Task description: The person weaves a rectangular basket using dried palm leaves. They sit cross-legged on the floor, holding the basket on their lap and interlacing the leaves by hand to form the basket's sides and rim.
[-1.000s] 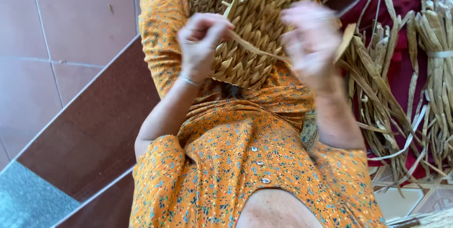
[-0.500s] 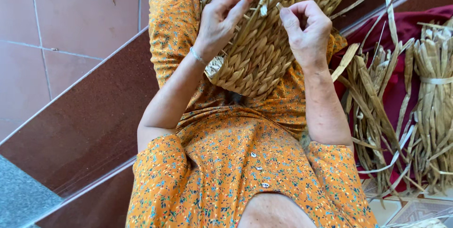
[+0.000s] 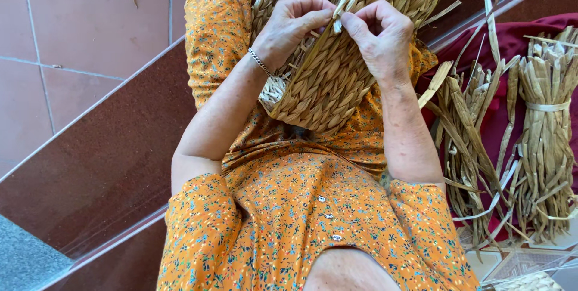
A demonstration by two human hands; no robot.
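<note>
Dressed in an orange garment (image 3: pixel 301 219) printed all over with tiny flowers in blue, red and white, short-sleeved, the cuffs ending above the elbows. Closed down the front by a row of small pale round buttons (image 3: pixel 328 216). Wearing a thin silver chain bracelet (image 3: pixel 260 62) on the left wrist, both forearms bare

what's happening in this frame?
A person in an orange floral dress is working a woven straw basket on their lap. The left hand and right hand both pinch a pale flat straw strand at the weave. Tied bundles of dried straw lie on dark red cloth to the right.
</note>
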